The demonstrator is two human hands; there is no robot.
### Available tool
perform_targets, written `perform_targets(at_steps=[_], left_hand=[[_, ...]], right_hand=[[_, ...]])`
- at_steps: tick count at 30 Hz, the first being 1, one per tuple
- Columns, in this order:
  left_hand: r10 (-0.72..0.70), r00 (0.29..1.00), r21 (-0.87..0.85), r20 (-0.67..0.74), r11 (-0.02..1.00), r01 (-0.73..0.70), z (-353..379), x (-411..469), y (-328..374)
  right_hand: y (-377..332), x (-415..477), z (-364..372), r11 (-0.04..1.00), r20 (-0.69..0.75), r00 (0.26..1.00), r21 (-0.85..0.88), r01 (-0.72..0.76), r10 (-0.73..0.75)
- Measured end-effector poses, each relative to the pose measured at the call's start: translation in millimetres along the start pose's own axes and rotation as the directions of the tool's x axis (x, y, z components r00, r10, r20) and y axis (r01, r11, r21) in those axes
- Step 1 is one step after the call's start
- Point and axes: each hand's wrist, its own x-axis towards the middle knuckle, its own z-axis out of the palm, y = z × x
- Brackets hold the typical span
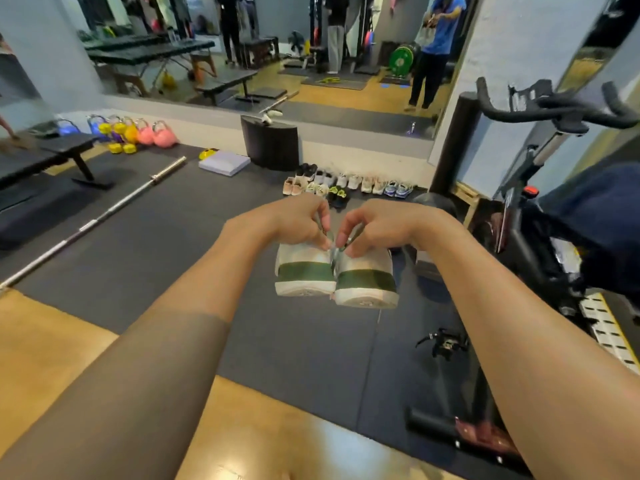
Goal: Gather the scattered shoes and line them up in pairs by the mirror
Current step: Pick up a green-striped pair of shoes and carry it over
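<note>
1. Your left hand (298, 221) pinches the top heel edge of the left shoe (306, 268), with the fingers curled and the fingertips closed on it.
2. Your right hand (375, 226) pinches the right shoe (367, 280) the same way, at its heel top.
3. Both shoes hang in the air in front of you with their heels facing you. They are white with a dark green band, and they touch side by side.
4. Beyond your hands, a row of shoes (346, 183) stands in pairs on the dark mat (173, 258), close to the base of the mirror (277, 57). A few more pairs sit just in front of that row.
5. A black drum (270, 143) stands just left of the row, with a small pale object on top that you cannot make out.
6. A barbell (104, 216) lies on the mat to your left, with the kettlebells (138, 133) grouped beyond it by the wall.
7. An exercise bike (554, 112) stands to your right.
</note>
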Motion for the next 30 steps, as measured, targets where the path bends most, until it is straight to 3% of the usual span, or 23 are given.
perform_targets(at_steps=[7,14,20,25,30], left_hand=[[0.071,0.996,0.04,0.054,0.997,-0.073,-69,186,-76],[0.045,0.971,0.093,0.233,0.993,-0.069,-116,383,-123],[-0.066,0.969,-0.03,0.238,0.997,0.075,-129,555,-170],[-0.103,0.969,-0.016,0.224,0.994,0.11,-151,680,-197],[-0.146,0.936,0.018,0.321,0.989,0.148,-182,810,-221]], right_hand=[[62,170,-71,0.998,-0.031,0.998,0.032,-0.055,0.056],[148,311,-143,0.945,-0.095,0.976,0.284,-0.163,0.197],[243,458,-203,0.913,-0.026,0.952,0.294,-0.283,0.304],[299,564,-257,0.855,-0.015,0.918,0.372,-0.362,0.396],[355,671,-314,0.812,0.042,0.897,0.407,-0.417,0.44]])
